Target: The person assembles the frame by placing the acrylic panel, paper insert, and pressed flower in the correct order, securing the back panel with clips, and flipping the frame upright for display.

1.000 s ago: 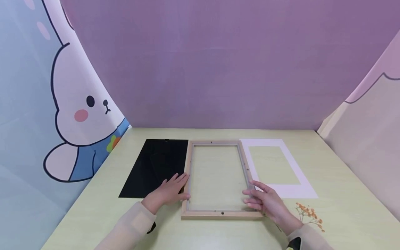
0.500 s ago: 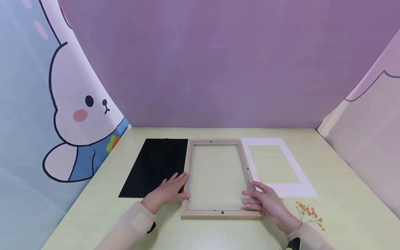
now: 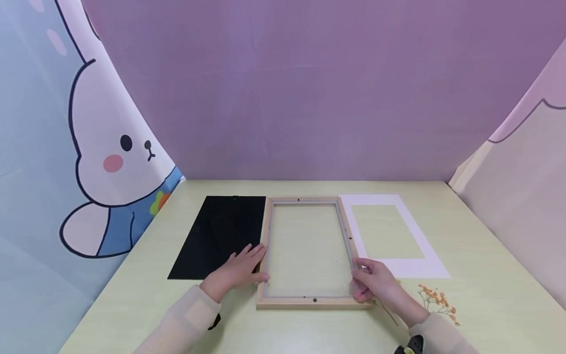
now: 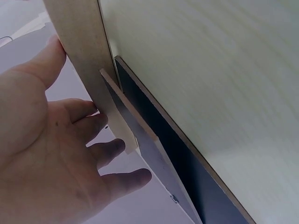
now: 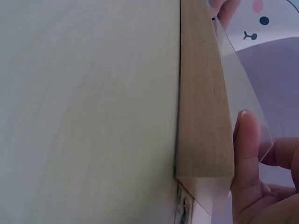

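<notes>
A light wooden picture frame (image 3: pixel 300 305) lies in the middle of the table in the head view, hollow side up. My left hand (image 3: pixel 236 270) rests on its left rail, fingers nearly straight and thumb apart. In the left wrist view, that hand's fingertips touch the frame's rail (image 4: pixel 84 37). At the near right corner, my right hand (image 3: pixel 380 282) pinches a clear sheet. The right wrist view shows this transparent sheet (image 5: pixel 238 88) tilted up out of the frame, its corner between thumb (image 5: pixel 246 135) and a finger.
Left of the frame lies a black backing board (image 3: pixel 221 231). A white mat (image 3: pixel 435 268) with a rectangular window lies to its right. An orange dried flower sprig (image 3: pixel 438 301) lies near my right wrist. Curtains surround the table (image 3: pixel 132 295) at the back and sides.
The right hand's fingers, spread over the frame's near right corner before, have drawn together and now pinch the clear sheet. My left hand stays in place.
</notes>
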`<state>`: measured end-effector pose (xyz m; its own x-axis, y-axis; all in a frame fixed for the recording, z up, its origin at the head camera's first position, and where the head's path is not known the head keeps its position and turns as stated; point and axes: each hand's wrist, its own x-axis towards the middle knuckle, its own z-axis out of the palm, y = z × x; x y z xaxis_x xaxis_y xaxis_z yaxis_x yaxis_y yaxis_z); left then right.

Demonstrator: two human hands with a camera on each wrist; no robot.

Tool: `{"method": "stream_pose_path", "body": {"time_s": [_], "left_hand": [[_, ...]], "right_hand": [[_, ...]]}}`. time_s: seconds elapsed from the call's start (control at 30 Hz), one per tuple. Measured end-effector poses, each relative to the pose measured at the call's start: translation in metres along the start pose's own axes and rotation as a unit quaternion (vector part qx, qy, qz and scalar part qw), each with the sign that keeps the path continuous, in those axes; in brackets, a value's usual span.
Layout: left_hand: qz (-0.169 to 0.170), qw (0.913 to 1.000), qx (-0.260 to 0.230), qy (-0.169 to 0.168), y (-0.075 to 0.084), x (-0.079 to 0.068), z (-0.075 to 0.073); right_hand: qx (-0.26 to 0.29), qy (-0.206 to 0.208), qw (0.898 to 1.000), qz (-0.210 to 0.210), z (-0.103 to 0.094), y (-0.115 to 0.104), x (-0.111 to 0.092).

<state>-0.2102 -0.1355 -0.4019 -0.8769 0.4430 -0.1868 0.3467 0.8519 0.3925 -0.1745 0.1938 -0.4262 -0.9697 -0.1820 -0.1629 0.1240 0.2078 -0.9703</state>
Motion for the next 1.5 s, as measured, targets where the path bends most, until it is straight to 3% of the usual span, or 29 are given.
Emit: {"method": "stream_pose_path", "body": {"time_s": [0.47,0.9,1.3,1.5], "left_hand": [[0.001,1.0,0.004,-0.001,-0.0026,0.0032,0.0019],[0.002,1.0,0.0,-0.002,-0.0007,0.0022,0.0013],[-0.001,1.0,-0.004,-0.005,0.0001,0.0006,0.0001],[-0.001,1.0,-0.002,-0.004,-0.001,0.0008,0.0007]], "right_hand": [[-0.1,0.022,0.994,-0.049,-0.0053,-0.0026,-0.0013],[-0.202,0.061,0.977,-0.033,-0.0094,0.0005,0.0013],[-0.218,0.063,0.973,-0.04,-0.0073,0.0003,0.0013],[-0.237,0.053,0.968,-0.069,-0.0083,0.001,0.0006]]}}
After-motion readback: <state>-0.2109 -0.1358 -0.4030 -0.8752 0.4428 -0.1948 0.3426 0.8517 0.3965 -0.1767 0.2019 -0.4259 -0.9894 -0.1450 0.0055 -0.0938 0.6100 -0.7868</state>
